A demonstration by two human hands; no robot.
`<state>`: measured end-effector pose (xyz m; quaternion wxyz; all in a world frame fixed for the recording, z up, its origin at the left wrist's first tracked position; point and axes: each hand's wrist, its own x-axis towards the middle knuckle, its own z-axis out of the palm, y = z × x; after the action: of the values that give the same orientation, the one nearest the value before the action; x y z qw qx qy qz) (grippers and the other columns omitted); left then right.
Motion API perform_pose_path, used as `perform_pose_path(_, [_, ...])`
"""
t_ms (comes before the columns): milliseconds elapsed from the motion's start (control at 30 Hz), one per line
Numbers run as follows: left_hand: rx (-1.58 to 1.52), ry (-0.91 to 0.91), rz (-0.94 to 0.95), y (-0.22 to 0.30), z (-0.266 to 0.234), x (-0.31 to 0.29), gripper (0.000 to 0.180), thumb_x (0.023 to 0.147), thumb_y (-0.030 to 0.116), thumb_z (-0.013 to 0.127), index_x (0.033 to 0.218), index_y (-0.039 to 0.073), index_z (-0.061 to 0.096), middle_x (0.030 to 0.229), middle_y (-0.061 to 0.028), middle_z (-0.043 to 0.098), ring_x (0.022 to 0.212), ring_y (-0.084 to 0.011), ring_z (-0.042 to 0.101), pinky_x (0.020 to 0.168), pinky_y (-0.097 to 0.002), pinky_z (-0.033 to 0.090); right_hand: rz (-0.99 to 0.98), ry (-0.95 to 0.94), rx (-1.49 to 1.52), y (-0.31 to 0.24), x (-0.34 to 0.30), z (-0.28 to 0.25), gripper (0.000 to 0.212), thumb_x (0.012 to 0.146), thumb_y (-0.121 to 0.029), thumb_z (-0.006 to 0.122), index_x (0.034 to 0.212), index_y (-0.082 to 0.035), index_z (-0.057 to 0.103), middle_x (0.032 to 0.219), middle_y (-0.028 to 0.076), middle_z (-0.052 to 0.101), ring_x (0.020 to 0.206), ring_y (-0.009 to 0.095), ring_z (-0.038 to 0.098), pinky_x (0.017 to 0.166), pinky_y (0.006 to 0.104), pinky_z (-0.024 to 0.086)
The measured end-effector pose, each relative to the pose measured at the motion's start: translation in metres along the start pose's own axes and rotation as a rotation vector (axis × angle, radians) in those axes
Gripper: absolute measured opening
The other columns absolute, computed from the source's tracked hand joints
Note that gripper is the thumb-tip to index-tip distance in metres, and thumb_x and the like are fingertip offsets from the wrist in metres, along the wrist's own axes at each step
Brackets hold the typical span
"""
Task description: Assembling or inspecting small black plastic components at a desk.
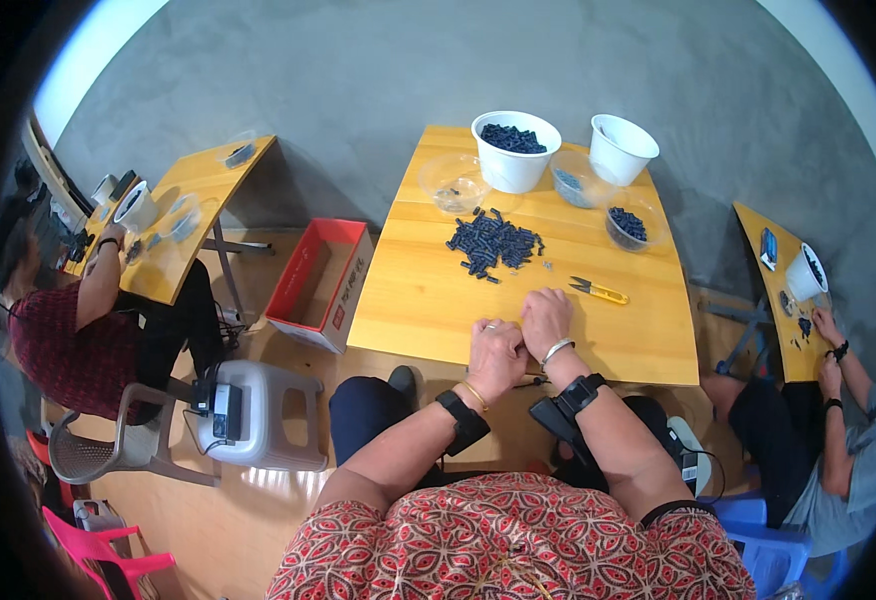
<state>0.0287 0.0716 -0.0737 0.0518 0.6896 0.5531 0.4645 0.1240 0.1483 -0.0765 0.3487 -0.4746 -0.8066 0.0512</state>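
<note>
Both left hand (496, 355) and right hand (548, 318) meet at the worktop (408, 315)'s near edge; whether either grip holds anything cannot be told. Dark pieces (491, 243) lie heaped midway toward the far edge.

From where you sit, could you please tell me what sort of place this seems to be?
Probably a small hand-assembly workroom: the wooden table holds a pile of small dark parts, white tubs and yellow snips, and other people sit at similar tables.
</note>
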Motion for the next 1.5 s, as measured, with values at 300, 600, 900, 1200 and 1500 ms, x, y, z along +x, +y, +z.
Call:
perform_pose_path(300, [0.037, 0.017, -0.014, 0.000, -0.001, 0.000, 0.007, 0.062, 0.005, 0.059, 0.058, 0.007, 0.054, 0.062, -0.0083, 0.054, 0.066, -0.0260, 0.052, 0.070, -0.0359, 0.034, 0.001, -0.053, -0.133, -0.001, 0.002, 0.001, 0.011, 0.070, -0.012, 0.050, 0.061, -0.010, 0.056, 0.072, 0.007, 0.055, 0.080, 0.028, 0.047, 0.072, 0.0423, 0.033])
perform_pose_path(600, [-0.037, 0.102, -0.041, 0.001, -0.013, 0.002, 0.009, 0.067, 0.009, 0.065, 0.064, 0.005, 0.058, 0.060, -0.0060, 0.055, 0.063, -0.0214, 0.053, 0.066, -0.0338, 0.038, 0.080, -0.052, 0.231, -0.008, 0.004, -0.020, 0.007, 0.074, -0.006, 0.049, 0.073, -0.005, 0.055, 0.075, 0.010, 0.057, 0.078, 0.028, 0.052, 0.072, 0.0400, 0.040])
perform_pose_path(900, [-1.391, 0.138, -0.720, 0.034, -0.051, 0.018, 0.009, 0.081, 0.012, 0.061, 0.080, 0.003, 0.061, 0.073, -0.0015, 0.059, 0.064, -0.0087, 0.052, 0.064, -0.0233, 0.044, -0.204, 0.037, 0.507, -0.063, -0.013, -0.081, 0.014, 0.077, -0.001, 0.054, 0.090, -0.001, 0.049, 0.081, 0.014, 0.053, 0.072, 0.028, 0.055, 0.063, 0.0334, 0.045])
perform_pose_path(1200, [-1.343, -0.012, -0.668, 0.049, -0.075, 0.014, 0.015, 0.086, 0.016, 0.056, 0.085, 0.002, 0.060, 0.074, -0.0002, 0.056, 0.065, -0.0091, 0.052, 0.064, -0.0239, 0.046, -0.301, 0.015, 0.506, -0.065, -0.004, -0.113, 0.008, 0.078, -0.001, 0.054, 0.085, -0.002, 0.051, 0.074, 0.013, 0.052, 0.065, 0.030, 0.053, 0.057, 0.0336, 0.043])
perform_pose_path(1500, [-1.226, 0.080, -0.621, 0.052, -0.078, 0.011, 0.014, 0.083, 0.013, 0.060, 0.088, 0.000, 0.062, 0.072, -0.0022, 0.059, 0.063, -0.0098, 0.056, 0.060, -0.0213, 0.047, -0.222, -0.106, 0.570, -0.056, -0.002, -0.115, 0.014, 0.079, -0.004, 0.055, 0.092, -0.001, 0.054, 0.076, 0.013, 0.055, 0.067, 0.026, 0.055, 0.060, 0.0311, 0.044])
